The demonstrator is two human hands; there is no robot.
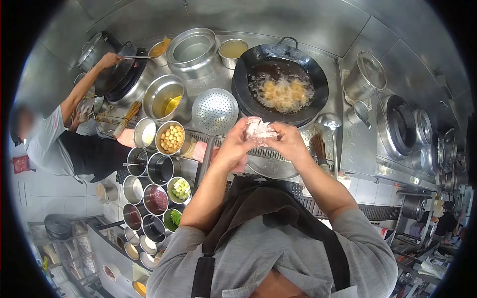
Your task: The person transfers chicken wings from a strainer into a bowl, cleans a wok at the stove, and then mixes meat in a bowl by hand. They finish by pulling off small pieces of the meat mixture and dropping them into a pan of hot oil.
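My left hand and my right hand are closed together around a clump of pale, white-coated food, whose exact kind I cannot make out. Both are just in front of the near rim of a black wok. Inside it, golden pieces of food bubble in dark oil. To the left of my hands lies a perforated skimmer, its handle pointing toward me. A metal ladle rests on the right, beside a bamboo brush.
Metal pots of ingredients stand at left, among them one of yellowish cubes and one of chopped greens. Behind are a large pot and an oil pot. A co-worker handles another wok at far left.
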